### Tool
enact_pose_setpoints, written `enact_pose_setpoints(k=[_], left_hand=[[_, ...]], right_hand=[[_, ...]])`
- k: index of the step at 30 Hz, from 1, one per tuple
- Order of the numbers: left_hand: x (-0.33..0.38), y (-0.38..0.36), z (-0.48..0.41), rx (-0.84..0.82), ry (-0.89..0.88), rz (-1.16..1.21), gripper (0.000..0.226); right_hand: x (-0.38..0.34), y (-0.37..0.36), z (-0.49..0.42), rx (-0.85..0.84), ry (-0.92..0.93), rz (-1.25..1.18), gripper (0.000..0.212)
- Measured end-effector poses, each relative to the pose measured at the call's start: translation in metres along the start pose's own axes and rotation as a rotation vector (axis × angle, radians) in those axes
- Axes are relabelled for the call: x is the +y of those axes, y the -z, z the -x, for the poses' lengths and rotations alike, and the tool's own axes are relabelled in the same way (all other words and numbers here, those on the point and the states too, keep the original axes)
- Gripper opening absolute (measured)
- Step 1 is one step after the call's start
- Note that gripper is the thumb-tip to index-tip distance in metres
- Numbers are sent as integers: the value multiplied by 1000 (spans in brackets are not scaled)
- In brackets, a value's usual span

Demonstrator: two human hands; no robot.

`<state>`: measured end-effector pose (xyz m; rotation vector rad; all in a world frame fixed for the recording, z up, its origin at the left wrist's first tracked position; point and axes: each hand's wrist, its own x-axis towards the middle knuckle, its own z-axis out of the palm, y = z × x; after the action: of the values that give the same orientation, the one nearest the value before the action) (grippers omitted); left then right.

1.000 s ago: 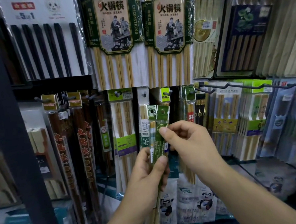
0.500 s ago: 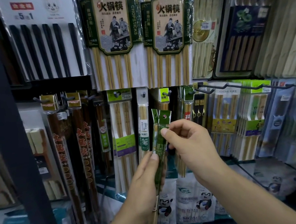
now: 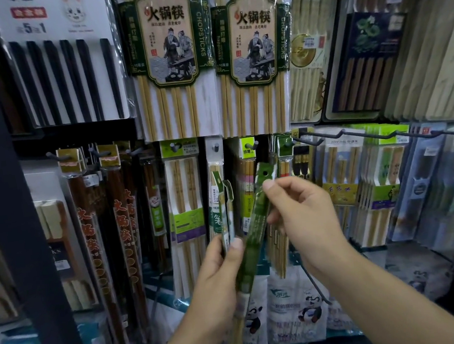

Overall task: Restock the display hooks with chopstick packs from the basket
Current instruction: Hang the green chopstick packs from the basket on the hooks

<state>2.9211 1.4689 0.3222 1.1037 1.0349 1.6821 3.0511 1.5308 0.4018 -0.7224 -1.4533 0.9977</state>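
My right hand (image 3: pixel 303 217) pinches the top of a narrow green chopstick pack (image 3: pixel 255 225), tilted with its hang hole up to the right, just below a display hook (image 3: pixel 252 145) that carries a yellow-tagged pack. My left hand (image 3: pixel 217 279) grips two more green chopstick packs (image 3: pixel 225 208) upright by their middle, thumb pressed on their front. Their bamboo ends stick out below my left hand. The basket is out of view.
Rows of hooks hold hanging chopstick packs: dark red ones (image 3: pixel 123 238) at left, bamboo ones (image 3: pixel 185 204) in the middle, green-tagged ones (image 3: pixel 372 181) at right. A bare hook arm (image 3: pixel 370 135) juts out at right. A dark shelf post (image 3: pixel 7 195) stands left.
My right hand has drawn one green pack away from the others, up and to the right, toward the hook. My left hand keeps the remaining packs nearly still.
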Motion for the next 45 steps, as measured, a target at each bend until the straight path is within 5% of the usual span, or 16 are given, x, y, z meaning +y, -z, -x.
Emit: enact_pose_setpoints(k=[8, 30, 38, 45], left_hand=[[4, 5, 1, 7, 62, -71, 23], [4, 8, -1, -32, 1, -113, 18], [7, 10, -1, -34, 23, -80, 47], [5, 9, 0, -68, -10, -133, 35]], right_hand=[[-19, 22, -41, 198, 16, 17, 26], [-9, 25, -56, 222, 16, 79, 31], [-1, 27, -63, 253, 28, 226, 40], [4, 23, -35, 266, 27, 239, 18]])
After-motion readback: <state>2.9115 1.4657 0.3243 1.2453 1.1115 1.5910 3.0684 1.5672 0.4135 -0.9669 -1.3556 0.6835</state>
